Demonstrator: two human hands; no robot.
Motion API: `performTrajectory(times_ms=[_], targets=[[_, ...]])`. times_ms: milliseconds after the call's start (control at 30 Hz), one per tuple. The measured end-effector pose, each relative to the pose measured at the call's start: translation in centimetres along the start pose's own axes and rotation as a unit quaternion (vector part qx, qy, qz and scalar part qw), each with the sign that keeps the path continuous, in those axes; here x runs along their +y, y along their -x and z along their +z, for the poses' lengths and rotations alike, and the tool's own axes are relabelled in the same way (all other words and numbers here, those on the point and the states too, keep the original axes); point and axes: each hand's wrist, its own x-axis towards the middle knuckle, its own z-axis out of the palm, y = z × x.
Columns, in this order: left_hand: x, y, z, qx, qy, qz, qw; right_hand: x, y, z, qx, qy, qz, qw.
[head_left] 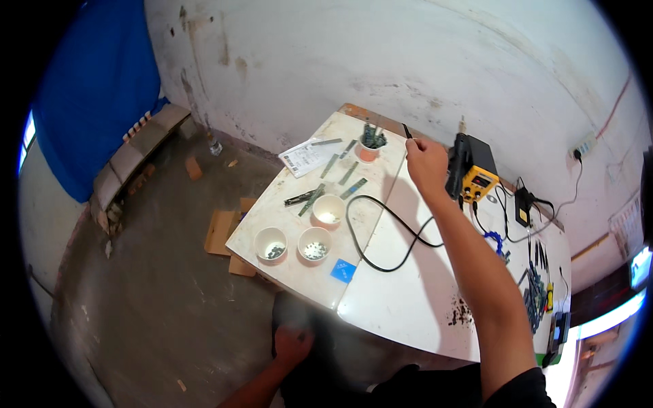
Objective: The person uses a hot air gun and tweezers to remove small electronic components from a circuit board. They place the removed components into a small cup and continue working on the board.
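My right hand [427, 166] reaches out over the far side of the white table, its fingers closed round a thin black stick-like tool [407, 130]. The tool's exact kind does not show. Just right of that hand stands a yellow and black soldering station [480, 170]. To its left, a cup [368, 151] holds a bunch of dark strips. My left hand [294, 343] is low, below the table's front edge, against dark clothing. Blur and shade hide how its fingers lie.
Three white bowls, a left one [271, 243], a middle one [315, 245] and a far one [329, 211], stand near the table's left edge. A black cable [377, 266] loops beside a blue square [343, 270]. Circuit strips [354, 188], a paper sheet [309, 158] and a yellow-handled screwdriver [549, 297] also lie there.
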Motion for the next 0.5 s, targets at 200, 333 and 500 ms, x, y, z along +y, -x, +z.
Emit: performTrajectory(times_ms=[200, 333, 500], targets=[[-1.6, 1.1, 0.6, -0.012, 0.007, 0.015, 1.000, -2.8, 20.7, -14.5, -0.109, -0.242, 0.218, 0.939], [5.6, -0.9, -1.8, -0.042, 0.120, -0.082, 0.989, 2.0, 32.9, -24.4, -0.097, -0.119, 0.161, 0.975], [12.0, -1.5, -2.9, -0.123, 0.145, -0.032, 0.981, 8.5, 42.5, -33.8, 0.090, -0.090, 0.352, 0.927]])
